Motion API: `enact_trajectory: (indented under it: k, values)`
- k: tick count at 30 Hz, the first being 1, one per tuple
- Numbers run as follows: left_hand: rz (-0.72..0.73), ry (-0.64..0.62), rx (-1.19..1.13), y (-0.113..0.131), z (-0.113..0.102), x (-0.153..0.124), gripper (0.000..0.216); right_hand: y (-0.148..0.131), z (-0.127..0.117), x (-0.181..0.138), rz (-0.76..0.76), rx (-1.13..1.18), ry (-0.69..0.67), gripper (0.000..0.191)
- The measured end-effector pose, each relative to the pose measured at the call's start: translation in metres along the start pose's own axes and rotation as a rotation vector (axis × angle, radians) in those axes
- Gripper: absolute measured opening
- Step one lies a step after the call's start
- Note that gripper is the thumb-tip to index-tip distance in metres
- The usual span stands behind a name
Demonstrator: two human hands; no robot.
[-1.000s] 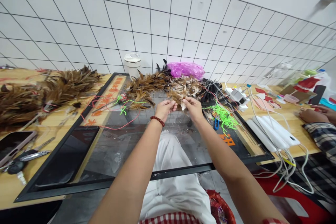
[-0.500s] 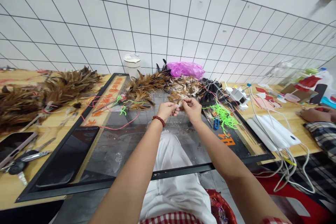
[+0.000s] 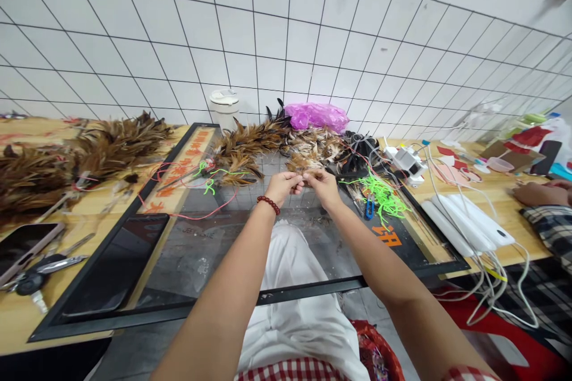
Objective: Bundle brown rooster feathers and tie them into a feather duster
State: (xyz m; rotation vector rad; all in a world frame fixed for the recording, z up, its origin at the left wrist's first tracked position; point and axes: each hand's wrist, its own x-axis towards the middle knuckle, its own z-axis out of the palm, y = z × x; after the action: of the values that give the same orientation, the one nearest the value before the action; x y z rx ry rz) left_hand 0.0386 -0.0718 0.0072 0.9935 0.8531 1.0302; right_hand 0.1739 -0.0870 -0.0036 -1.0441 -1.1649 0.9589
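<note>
bare forearms, dark red bead bracelet behind left hand, white garment, red-checked cloth

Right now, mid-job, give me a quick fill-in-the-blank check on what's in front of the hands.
The left hand and right hand pinch a small tuft of ____.
The bracelet on the left wrist has ____ beads.
The plastic bag at the back is ____.
Missing: feathers; red; pink.
</note>
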Motion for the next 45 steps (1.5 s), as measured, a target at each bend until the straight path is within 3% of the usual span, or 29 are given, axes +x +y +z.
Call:
enact_trajectory:
  k: [7, 11, 13, 15, 18, 23, 31, 34, 37, 39, 42, 45]
  values:
    - [0.001, -0.076, 0.089, -0.003, 0.001, 0.002, 0.024, 0.002, -0.004, 0.001, -0.001, -0.004, 0.033, 0.028]
    - [-0.013, -0.113, 0.007, 0.001, -0.003, 0.000, 0.027, -0.012, -0.007, -0.003, 0.080, 0.116, -0.224, 0.030]
    - [-0.038, -0.190, -0.013, 0.004, -0.008, -0.001, 0.028, -0.017, -0.009, -0.004, 0.150, 0.123, -0.370, 0.030]
    - [-0.088, -0.287, 0.021, 0.005, -0.011, -0.003, 0.028, -0.019, -0.011, -0.006, 0.213, 0.131, -0.428, 0.029]
    - [-0.165, -0.407, 0.098, 0.007, -0.015, -0.004, 0.028, -0.018, -0.011, -0.005, 0.232, 0.146, -0.380, 0.031]
    - [-0.181, -0.449, 0.075, 0.009, -0.013, -0.006, 0.032, -0.013, -0.008, -0.003, 0.189, 0.108, -0.145, 0.033]
    - [-0.170, -0.346, 0.038, 0.009, -0.010, -0.006, 0.026, -0.010, -0.008, -0.003, 0.080, -0.054, -0.147, 0.035]
    - [-0.111, -0.220, -0.105, 0.006, -0.009, -0.004, 0.022, -0.011, -0.008, -0.003, -0.155, -0.245, -0.119, 0.049]
    - [-0.102, -0.189, -0.158, 0.003, -0.008, -0.003, 0.019, -0.013, -0.007, -0.006, -0.390, -0.579, -0.118, 0.069]
    - [-0.110, -0.183, -0.160, 0.003, -0.008, -0.003, 0.017, -0.016, -0.006, -0.007, -0.453, -0.720, -0.124, 0.068]
    - [-0.076, -0.116, -0.227, 0.004, -0.007, -0.003, 0.016, -0.019, -0.010, -0.006, -0.496, -0.747, -0.090, 0.066]
    - [-0.021, 0.000, -0.313, 0.008, -0.007, -0.003, 0.014, -0.020, -0.024, 0.001, -0.512, -0.736, 0.035, 0.041]
